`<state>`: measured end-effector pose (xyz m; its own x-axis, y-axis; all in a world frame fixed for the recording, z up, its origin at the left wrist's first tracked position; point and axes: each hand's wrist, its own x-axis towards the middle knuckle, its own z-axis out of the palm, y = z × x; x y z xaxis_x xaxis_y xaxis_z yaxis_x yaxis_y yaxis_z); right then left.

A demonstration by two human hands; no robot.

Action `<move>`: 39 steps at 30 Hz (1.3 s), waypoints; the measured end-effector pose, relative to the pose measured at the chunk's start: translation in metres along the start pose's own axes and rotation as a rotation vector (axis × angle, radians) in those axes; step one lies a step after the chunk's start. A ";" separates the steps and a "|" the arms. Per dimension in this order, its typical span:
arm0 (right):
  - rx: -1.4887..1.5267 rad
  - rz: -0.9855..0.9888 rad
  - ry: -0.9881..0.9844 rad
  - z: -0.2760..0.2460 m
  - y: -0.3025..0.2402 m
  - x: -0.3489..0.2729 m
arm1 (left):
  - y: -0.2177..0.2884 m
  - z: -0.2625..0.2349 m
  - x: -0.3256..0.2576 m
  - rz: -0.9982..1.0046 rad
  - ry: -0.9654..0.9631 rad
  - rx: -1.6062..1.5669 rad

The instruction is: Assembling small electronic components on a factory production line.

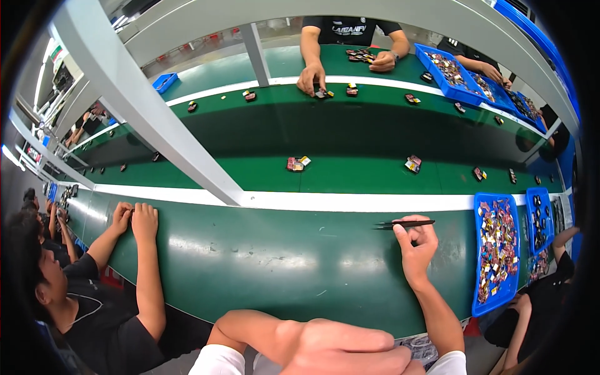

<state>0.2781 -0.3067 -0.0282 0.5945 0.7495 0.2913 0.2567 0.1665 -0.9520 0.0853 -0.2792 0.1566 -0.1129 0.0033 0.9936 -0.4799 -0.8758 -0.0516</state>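
Observation:
My right hand [417, 247] is above the green bench, its fingers closed around black tweezers [409, 224]. The tweezers lie roughly level, with their thin tips pointing left and nothing between them. Close to the camera at the lower edge, my left hand [350, 344] is raised, showing its back. Its fingers are bent and held together; whatever they may hold is hidden, and the lower part of the hand is cut off. To the right of my right hand stands a blue tray [478, 294] heaped with small multicoloured parts.
Beyond a white rail [350, 201], a green conveyor [356, 178] carries small dark-and-coloured assemblies [298, 164]. A grey post [144, 106] slants across the left. One co-worker [119, 281] sits at my left, another [350, 37] works opposite. A smaller blue tray [530, 195] stands farther right.

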 end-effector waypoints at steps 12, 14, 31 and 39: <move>-0.034 -0.037 0.035 0.001 0.005 0.004 | 0.053 -0.043 0.035 -1.190 0.324 -1.132; -0.042 -0.023 0.039 -0.001 0.004 0.006 | 0.053 -0.037 0.034 -1.211 0.351 -1.132; -0.080 -0.077 0.014 -0.005 0.008 0.003 | 0.031 -0.015 0.001 -0.986 0.324 -1.327; -0.096 -0.091 0.000 -0.011 0.012 0.004 | 0.042 -0.007 0.013 -1.275 0.398 -1.277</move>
<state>0.2918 -0.3085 -0.0369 0.5653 0.7340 0.3764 0.3813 0.1722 -0.9083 0.0577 -0.3126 0.1664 0.7196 0.5553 0.4169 -0.6937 0.6016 0.3962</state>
